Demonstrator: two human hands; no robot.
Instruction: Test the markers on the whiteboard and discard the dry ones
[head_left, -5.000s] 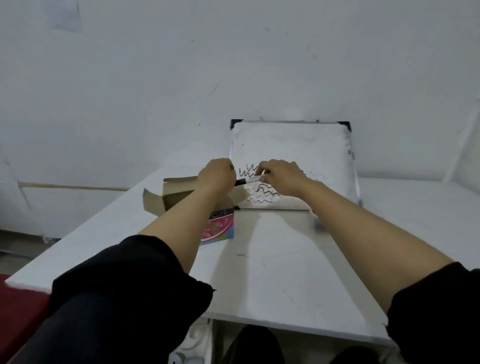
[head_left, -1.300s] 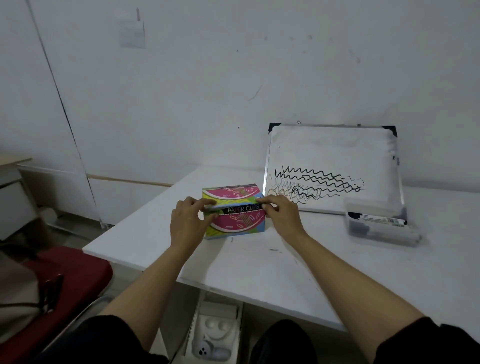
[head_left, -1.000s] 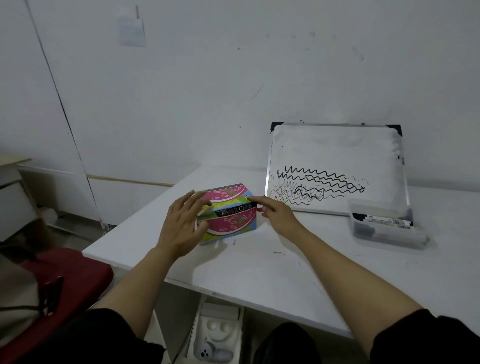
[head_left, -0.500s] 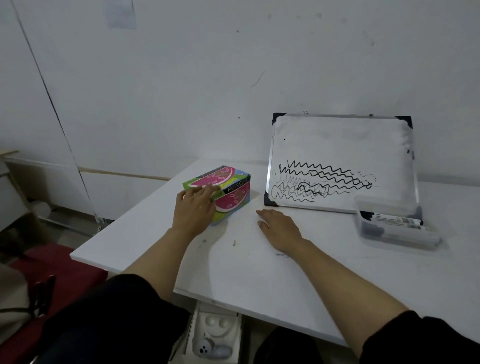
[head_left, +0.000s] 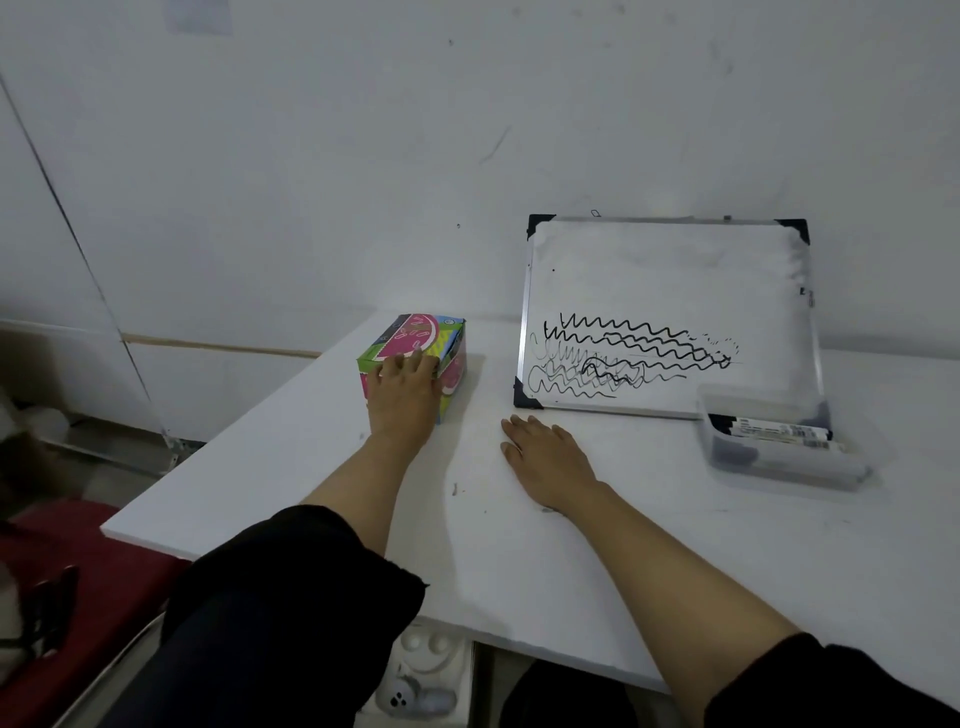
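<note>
On the table (head_left: 519, 561), left hand (head_left: 402, 397) flat on box (head_left: 452, 358), right hand (head_left: 545, 454) empty

Glossy printed cardboard box (head_left: 415, 347), matt white table (head_left: 519, 545), metal-framed whiteboard (head_left: 670, 291), clear plastic tub (head_left: 779, 457).
</note>
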